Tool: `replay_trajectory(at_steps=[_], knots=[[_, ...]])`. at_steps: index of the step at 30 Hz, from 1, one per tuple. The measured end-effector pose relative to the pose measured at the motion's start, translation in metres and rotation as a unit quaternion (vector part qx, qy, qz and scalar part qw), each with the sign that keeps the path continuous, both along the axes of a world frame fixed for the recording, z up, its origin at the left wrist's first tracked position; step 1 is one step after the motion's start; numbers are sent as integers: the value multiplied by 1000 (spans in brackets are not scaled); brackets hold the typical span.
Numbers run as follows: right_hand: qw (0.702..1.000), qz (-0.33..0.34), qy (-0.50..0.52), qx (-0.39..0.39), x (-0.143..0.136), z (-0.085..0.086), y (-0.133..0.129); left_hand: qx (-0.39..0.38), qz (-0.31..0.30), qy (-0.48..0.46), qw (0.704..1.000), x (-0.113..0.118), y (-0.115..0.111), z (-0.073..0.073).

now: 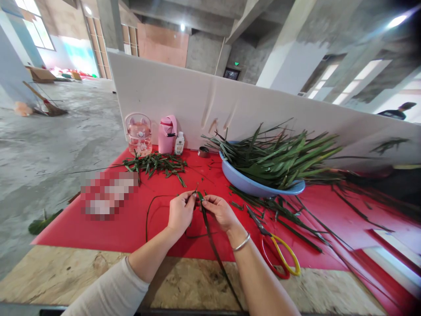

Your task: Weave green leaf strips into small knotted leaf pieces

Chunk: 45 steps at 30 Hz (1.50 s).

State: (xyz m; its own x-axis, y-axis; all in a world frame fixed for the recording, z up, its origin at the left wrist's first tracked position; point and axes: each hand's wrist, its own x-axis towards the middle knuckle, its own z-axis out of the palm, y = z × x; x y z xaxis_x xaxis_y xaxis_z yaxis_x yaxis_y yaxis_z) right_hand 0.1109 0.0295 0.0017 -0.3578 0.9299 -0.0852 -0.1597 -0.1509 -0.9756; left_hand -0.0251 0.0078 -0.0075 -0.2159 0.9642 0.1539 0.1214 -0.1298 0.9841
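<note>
Your left hand [182,210] and right hand [220,212] pinch a narrow green leaf strip [207,224] at its upper end, just above the worktop [82,272]; its tail hangs between your forearms, cut off at the bottom of view. Your grip partly hides the pinched section. Smooth red sheeting [131,235] covers rough, flaky board; long, blade-like leaves [279,160] overflow a rounded blue basin [259,187]

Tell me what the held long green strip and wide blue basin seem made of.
Long green strip: probably plant leaf, faintly glossy, being thin, flat and ribbon-like. Wide blue basin: likely smooth plastic, given its even colour and soft sheen.
</note>
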Motion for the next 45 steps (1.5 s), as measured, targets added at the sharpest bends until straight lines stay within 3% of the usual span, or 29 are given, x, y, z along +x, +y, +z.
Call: replay_trajectory(at_steps=[3, 5, 9, 11, 19, 25, 28, 33, 38, 41, 45], knots=[[991, -47, -95, 76, -6, -5, 2, 4, -14, -11, 1000, 3, -2, 1], [988, -69, -94, 102, -8, -6, 2, 11, -22, -5, 1000, 4, -2, 1], [992, -87, 39, 89, -8, -4, 0, 8, -29, 0, 1000, 4, -3, -1], [991, -90, 56, 76, -7, -3, 0, 10, -36, 1, 999, 4, -3, -2], [989, -132, -12, 72, -8, -11, 2, 38, -71, 34, 996, 8, -8, 0], [981, -155, -61, 103, -12, 1, -4, 39, -74, 64, 994, 6, -7, 0], [994, -93, -46, 39, -4, 7, -3, 22, -22, 58, 998, 0, -1, 2], [994, 91, -33, -57, 13, 10, -5, -3, 26, 45, 999, -9, 6, 6], [980, 147, 109, -74, 16, 13, -11, -8, 22, 45, 999, -9, 6, 5], [971, 182, 106, -114, 15, 12, -13, -3, 29, 62, 998, -9, 5, 4], [968, 171, 98, -154, 14, 8, -9, 17, 38, 86, 995, -11, 6, 4]])
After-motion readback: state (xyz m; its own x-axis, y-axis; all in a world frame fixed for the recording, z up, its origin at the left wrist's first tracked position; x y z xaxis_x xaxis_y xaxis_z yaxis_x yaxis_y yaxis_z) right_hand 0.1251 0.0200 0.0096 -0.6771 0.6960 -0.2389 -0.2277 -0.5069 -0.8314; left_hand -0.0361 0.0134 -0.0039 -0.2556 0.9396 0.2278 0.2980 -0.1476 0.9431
